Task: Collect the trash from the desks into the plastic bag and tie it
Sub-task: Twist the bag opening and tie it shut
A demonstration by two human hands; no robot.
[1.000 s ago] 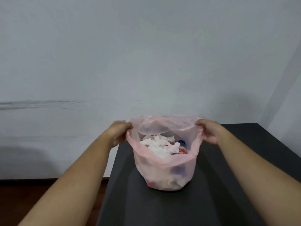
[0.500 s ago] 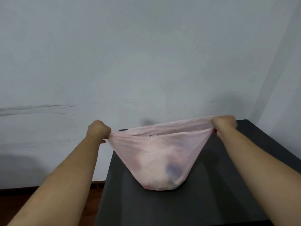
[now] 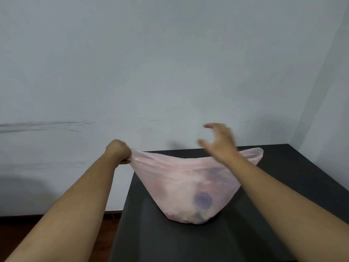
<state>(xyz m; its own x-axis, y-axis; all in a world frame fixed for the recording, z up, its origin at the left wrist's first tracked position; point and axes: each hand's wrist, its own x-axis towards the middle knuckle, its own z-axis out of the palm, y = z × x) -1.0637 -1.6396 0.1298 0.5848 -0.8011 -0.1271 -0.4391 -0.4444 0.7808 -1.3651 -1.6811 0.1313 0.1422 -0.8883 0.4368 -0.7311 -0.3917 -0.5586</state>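
A pale pink plastic bag full of trash sits on the black desk, its mouth stretched flat and wide. My left hand grips the bag's left corner in a fist, out past the desk's left edge. Blurred by motion, my right hand hovers above the bag's top edge with fingers spread and curved, holding nothing. The bag's right corner lies loose on the desk behind my right forearm. Through the plastic a dark blue round shape shows near the bottom.
A plain white wall stands right behind the desk, with a corner at the far right. Brown wooden floor shows to the left, below the desk's left edge.
My right hand has let go of the bag's right corner and moved left and up over the bag. The left hand keeps its grip and the bag stays stretched.
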